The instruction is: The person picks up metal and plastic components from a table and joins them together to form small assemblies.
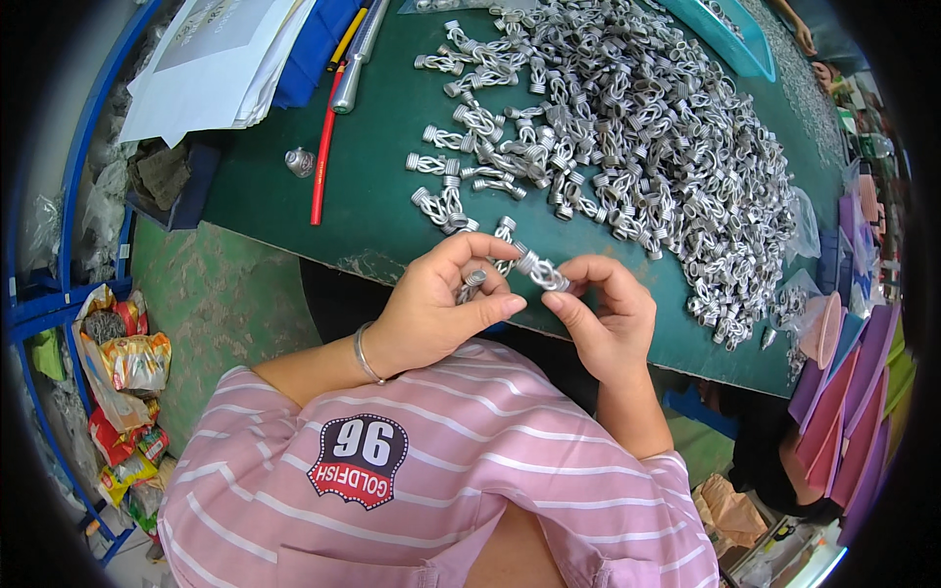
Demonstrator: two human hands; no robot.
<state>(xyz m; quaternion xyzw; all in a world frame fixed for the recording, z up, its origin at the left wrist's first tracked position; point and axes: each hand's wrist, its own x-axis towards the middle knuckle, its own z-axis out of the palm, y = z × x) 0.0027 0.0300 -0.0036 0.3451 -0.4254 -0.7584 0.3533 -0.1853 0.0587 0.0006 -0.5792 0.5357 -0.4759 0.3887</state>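
A small silver metal fitting (541, 271), with a ridged, thread-like collar and twisted wire-like loops, is held between my two hands near the table's front edge. My right hand (613, 321) pinches its looped end between thumb and fingers. The fingertips of my left hand (426, 296) are at its collar end. A second fitting (471, 284) sits within the curled fingers of my left hand. Just beyond that hand, another such fitting (505, 230) shows, partly hidden by the fingers. A big heap of like fittings (627, 127) covers the green table (368, 186).
At the table's left lie a red pencil (321, 162), a metal rod-like tool (355, 69), a small silver piece (299, 162) and papers (211, 73) against a blue bin (312, 54). A turquoise tray (730, 44) stands far right. Another person's hand (804, 39) shows beyond it.
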